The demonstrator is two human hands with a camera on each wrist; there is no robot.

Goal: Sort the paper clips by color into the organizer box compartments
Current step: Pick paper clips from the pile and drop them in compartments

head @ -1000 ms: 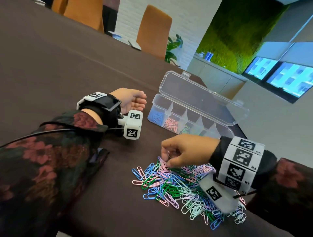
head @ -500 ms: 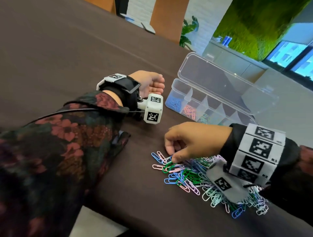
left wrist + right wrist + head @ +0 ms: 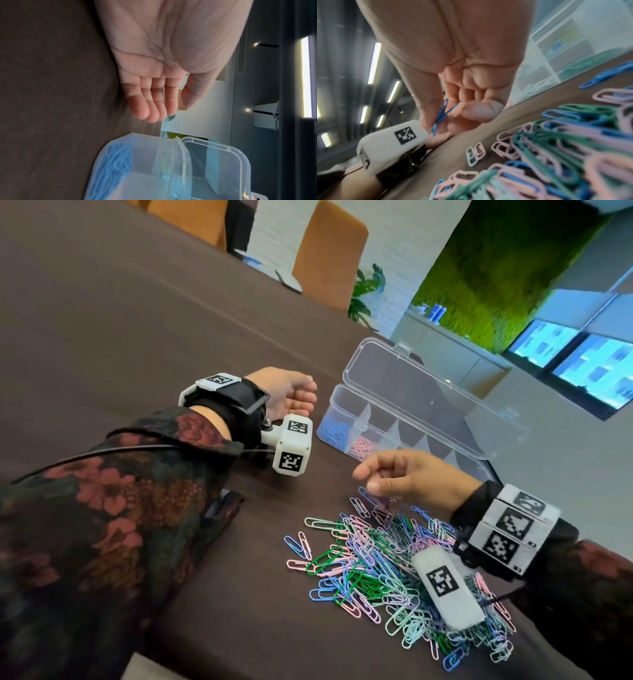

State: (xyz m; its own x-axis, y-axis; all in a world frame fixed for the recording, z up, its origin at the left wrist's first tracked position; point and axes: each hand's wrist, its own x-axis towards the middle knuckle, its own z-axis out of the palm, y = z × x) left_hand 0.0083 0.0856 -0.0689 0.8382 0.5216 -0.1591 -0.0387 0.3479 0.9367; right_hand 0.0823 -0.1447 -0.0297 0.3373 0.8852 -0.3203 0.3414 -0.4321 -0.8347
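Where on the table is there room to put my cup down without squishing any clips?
The brown table is bare beyond the left hand, left of the organizer box. A small bare strip runs between the box and the paper clip pile, but the right hand, pinching blue clips, hangs over it. The pile itself is crowded.

The paper clips are blue, pink, green and pale mint. The surface is dark brown. The sleeve has red flowers on black.
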